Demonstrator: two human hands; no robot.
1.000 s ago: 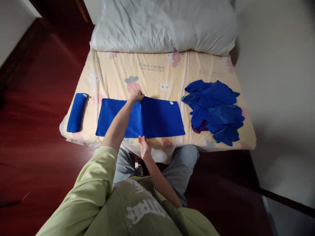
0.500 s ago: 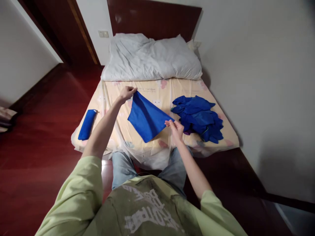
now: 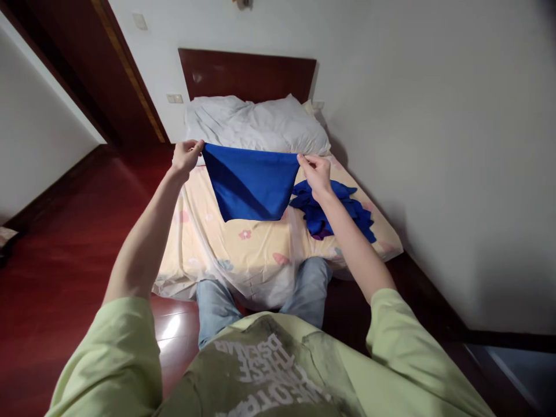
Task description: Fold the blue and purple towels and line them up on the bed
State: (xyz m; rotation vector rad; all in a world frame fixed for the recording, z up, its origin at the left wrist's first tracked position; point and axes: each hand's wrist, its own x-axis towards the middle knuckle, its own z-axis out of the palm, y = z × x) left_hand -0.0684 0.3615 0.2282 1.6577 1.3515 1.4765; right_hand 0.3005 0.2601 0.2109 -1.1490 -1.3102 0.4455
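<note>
The blue cloth point(image 3: 254, 182) has come up off the bed point(image 3: 195, 231), hanging spread between left hand point(image 3: 186, 157) and right hand point(image 3: 317, 172), each pinching a top corner.

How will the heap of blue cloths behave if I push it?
The blue heap looks floppy, its loose folds likely to crumple. It seems unlikely to roll, lying spread out on the bed. Loosely overlapping pieces may drag each other.
</note>
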